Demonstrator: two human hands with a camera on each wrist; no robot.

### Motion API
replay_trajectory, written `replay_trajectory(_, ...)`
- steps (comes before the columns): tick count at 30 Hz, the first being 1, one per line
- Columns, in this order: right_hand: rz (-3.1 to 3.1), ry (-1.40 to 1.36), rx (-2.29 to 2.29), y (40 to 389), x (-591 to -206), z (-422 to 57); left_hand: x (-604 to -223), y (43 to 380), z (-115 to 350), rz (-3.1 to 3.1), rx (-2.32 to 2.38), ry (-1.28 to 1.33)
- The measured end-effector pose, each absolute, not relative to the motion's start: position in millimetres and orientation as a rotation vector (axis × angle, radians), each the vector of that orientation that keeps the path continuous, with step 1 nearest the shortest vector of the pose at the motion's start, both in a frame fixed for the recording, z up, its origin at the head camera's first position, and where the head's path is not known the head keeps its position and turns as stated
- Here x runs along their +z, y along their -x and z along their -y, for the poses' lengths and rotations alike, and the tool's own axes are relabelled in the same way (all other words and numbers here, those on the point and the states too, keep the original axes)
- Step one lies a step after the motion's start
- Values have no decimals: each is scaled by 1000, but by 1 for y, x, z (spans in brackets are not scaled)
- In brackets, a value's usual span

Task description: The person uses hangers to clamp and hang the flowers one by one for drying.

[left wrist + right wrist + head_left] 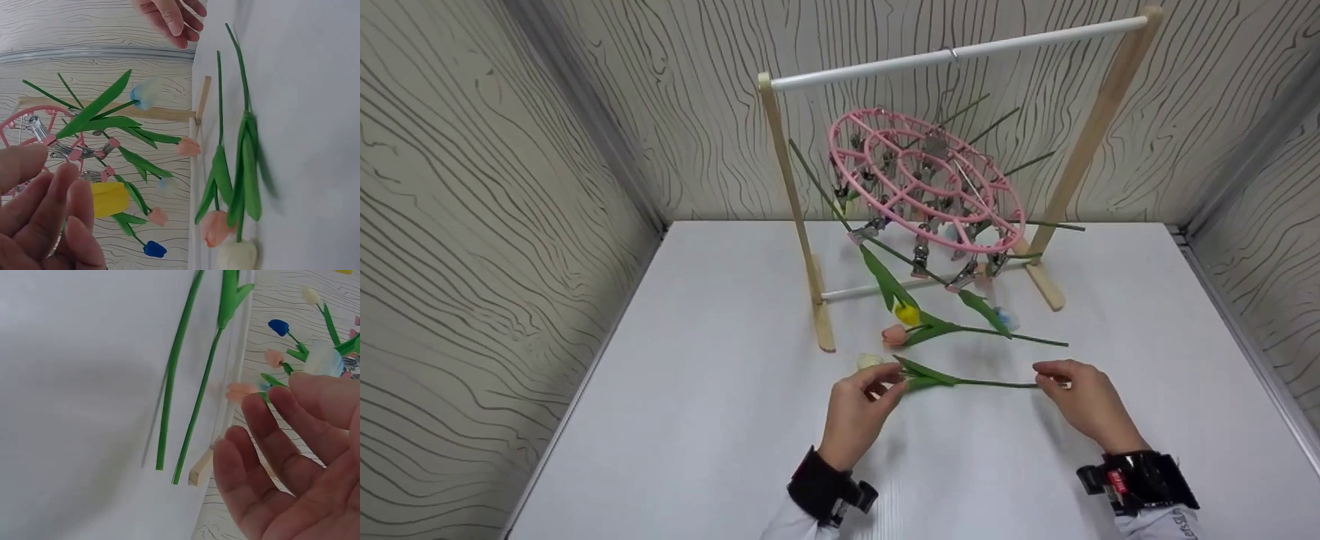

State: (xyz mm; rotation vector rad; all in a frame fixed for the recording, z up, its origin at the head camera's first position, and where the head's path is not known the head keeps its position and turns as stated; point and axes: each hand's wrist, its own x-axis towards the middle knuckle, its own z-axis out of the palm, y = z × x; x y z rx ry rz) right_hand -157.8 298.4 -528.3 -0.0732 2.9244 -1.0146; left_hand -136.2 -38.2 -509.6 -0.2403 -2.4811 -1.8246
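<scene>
A tulip with a cream-white bloom [237, 256] and green leaves [934, 376] lies on the white table. My left hand [859, 412] hovers beside its bloom end, fingers loosely bent and holding nothing. Over by the tip of its stem [169, 422] is my right hand [1087, 405], fingers relaxed and apart from the stem in the right wrist view. A peach tulip [894, 336] lies just beyond, roughly parallel to the white one. Behind both, a pink round clip hanger [930, 235] hangs tilted, its metal clips gripping several tulips, among them a yellow one [109, 199].
The hanger hooks onto a white rod [855, 68] between wooden posts [1099, 124]. Feet of the stand [823, 330] rest on the table [697, 420]. Clipped tulips, including a dark blue one [154, 249], dangle low, with stems jutting out. Patterned walls enclose the back and sides.
</scene>
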Motion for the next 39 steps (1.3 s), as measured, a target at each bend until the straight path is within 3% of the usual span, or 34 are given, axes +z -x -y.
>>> replay_trajectory(9,-3023,192,-813,163,-548,-305,-526,121,45,2502,-1882,205)
replay_trajectory(39,-2949,154,-679,171,-559,-317,-532,106,38,2643,-1923,205)
